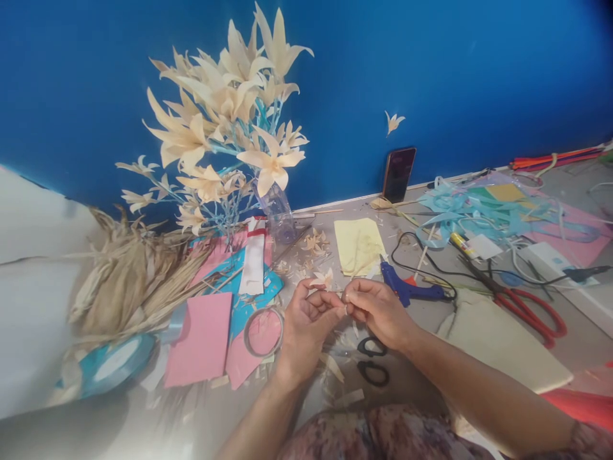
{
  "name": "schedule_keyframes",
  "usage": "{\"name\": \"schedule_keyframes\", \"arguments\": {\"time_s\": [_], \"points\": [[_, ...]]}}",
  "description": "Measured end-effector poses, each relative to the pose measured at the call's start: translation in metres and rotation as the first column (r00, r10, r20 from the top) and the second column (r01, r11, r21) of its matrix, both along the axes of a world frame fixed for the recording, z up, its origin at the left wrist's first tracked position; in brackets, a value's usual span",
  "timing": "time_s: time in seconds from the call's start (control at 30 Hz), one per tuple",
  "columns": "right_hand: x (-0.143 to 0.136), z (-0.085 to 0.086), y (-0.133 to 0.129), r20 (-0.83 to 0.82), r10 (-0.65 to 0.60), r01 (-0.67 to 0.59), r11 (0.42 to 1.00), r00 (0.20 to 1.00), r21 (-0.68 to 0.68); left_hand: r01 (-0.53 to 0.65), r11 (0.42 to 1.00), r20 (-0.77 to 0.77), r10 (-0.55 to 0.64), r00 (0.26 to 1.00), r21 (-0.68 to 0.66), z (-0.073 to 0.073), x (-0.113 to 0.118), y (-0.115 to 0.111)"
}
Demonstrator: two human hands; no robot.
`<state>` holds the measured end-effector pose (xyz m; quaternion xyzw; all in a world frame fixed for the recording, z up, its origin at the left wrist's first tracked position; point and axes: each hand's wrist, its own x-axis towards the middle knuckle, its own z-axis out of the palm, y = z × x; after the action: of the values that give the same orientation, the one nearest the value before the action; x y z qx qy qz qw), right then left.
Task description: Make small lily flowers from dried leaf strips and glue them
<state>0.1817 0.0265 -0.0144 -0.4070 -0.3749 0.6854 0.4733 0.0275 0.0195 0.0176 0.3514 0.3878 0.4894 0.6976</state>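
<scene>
The person's two hands met low in the middle of the view, over a grey bench [397, 220]. The left hand [306, 326] and the right hand [380, 313] had their fingertips pinched together on a pale bit [345, 309], held between them; it was too small to make out clearly. A cream flower [323, 279] showed just beyond the left hand's fingers. Black-handled scissors [360, 369] lay just below the right hand, among pale scraps. Beyond that hand lay a blue glue gun [414, 292] and yellow paper [352, 233]. To the left were a tape ring [248, 342], pink sheets [198, 338], a ribbon roll [117, 364] and a heap of dry husks [127, 278]. To the right lay red-handled shears [507, 295] and tangled blue ribbon [498, 214]. At the back, a phone [400, 176] leaned on the blue wall [460, 64], and cream blooms [191, 140] on blue stems rose around a clear bottle [282, 223].
</scene>
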Motion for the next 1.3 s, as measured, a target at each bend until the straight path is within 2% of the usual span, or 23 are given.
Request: {"name": "schedule_keyframes", "arguments": {"time_s": [0.1, 0.2, 0.33, 0.43, 0.53, 0.63, 0.77, 0.93, 1.07, 1.17, 1.3], "points": [[0.002, 0.002, -0.002, 0.160, -0.044, 0.021, 0.990, 0.986, 0.143, -0.026, 1.000, 0.040, 0.026, 0.999, -0.010, 0.000, -0.001, 0.001], [0.002, 0.006, -0.004, 0.227, -0.106, 0.060, 0.977, 0.968, 0.203, -0.054, 0.998, 0.078, 0.057, 0.995, -0.039, 0.001, -0.002, 0.002], [0.001, 0.011, -0.004, 0.261, -0.015, -0.047, 0.972, 0.965, 0.231, -0.069, 0.996, 0.097, 0.074, 0.993, -0.048, 0.001, -0.002, 0.003], [0.001, 0.012, -0.003, 0.320, -0.023, -0.071, 0.957, 0.947, 0.280, -0.078, 0.996, 0.073, 0.081, 0.994, -0.045, -0.001, -0.002, 0.003], [0.003, 0.012, -0.004, 0.367, -0.110, -0.019, 0.943, 0.924, 0.332, -0.094, 0.995, 0.031, 0.094, 0.995, -0.016, -0.002, -0.002, 0.003], [0.005, 0.014, -0.005, 0.440, -0.234, 0.041, 0.913, 0.867, 0.405, -0.155, 0.986, -0.047, 0.158, 0.986, 0.058, 0.001, -0.001, 0.002], [0.006, 0.019, -0.006, 0.538, -0.254, -0.025, 0.889, 0.803, 0.457, -0.215, 0.966, -0.178, 0.238, 0.955, 0.141, 0.003, 0.001, -0.003], [0.004, 0.021, -0.006, 0.574, -0.291, -0.074, 0.846, 0.766, 0.528, -0.231, 0.956, -0.311, 0.277, 0.909, 0.178, 0.002, 0.004, -0.009], [0.005, 0.017, -0.006, 0.599, -0.285, -0.090, 0.851, 0.749, 0.517, -0.242, 0.946, -0.319, 0.303, 0.898, 0.216, 0.003, 0.005, -0.009], [0.007, 0.014, -0.005, 0.635, -0.221, -0.150, 0.866, 0.740, 0.477, -0.264, 0.941, -0.295, 0.318, 0.901, 0.210, 0.006, 0.005, -0.008], [0.010, 0.012, -0.006, 0.661, -0.160, -0.267, 0.826, 0.733, 0.496, -0.263, 0.942, -0.300, 0.317, 0.900, 0.208, 0.007, 0.004, -0.007]]}}
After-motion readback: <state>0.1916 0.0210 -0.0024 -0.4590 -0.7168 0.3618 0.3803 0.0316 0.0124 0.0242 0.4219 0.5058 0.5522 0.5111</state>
